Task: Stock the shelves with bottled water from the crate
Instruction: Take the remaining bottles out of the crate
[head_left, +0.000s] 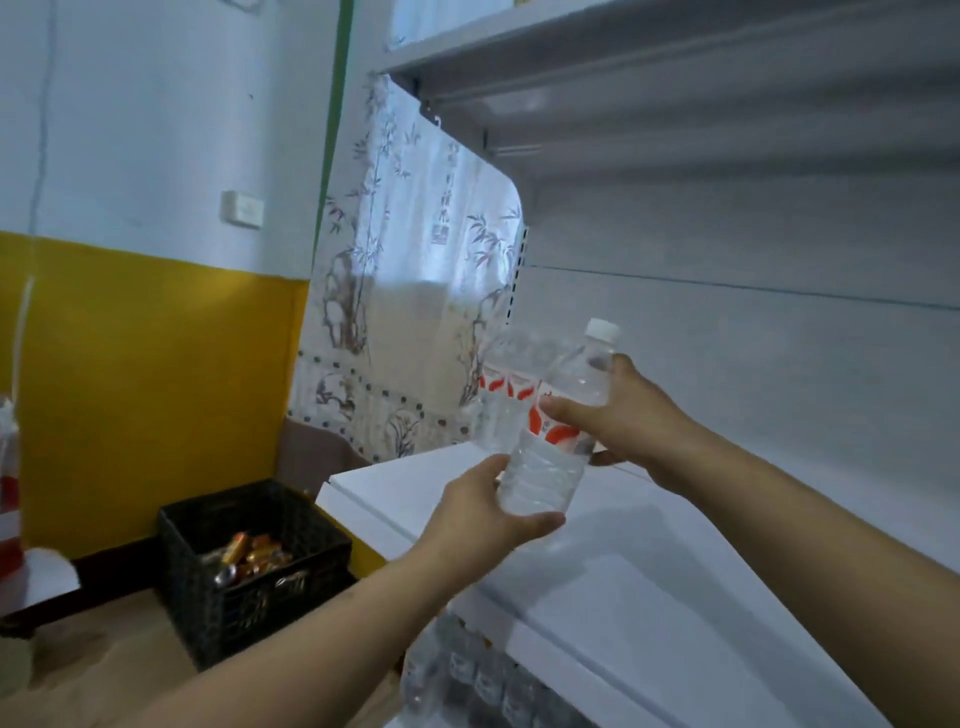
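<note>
Two hands on one water bottle (558, 441), held tilted above the white shelf (597, 566), cap toward 1 o'clock. Left hand (493, 506) grips the ribbed base, fingers curled under, thumb on the near side. Right hand (618, 410) grips the bottle at its red-and-white label, thumb across the front, fingers wrapped behind the shoulder. White cap (602, 330) on, clear of both hands.

At 11 o'clock from the bottle, just behind it, more shelved bottles (506, 384) w/ the same red labels stand at the shelf's far left end, blurred. At 6 o'clock, below the shelf edge, a row of lower-shelf bottles (483, 675). At 8 o'clock, well apart on the floor, a black plastic crate (249, 587) w/ orange-and-silver packets inside; can't tell what they are. Bamboo-print curtain (410, 291) hangs at 11 o'clock behind the shelf unit; yellow-and-white wall (156, 374) at 9 o'clock w/ a switch plate (241, 209).
</note>
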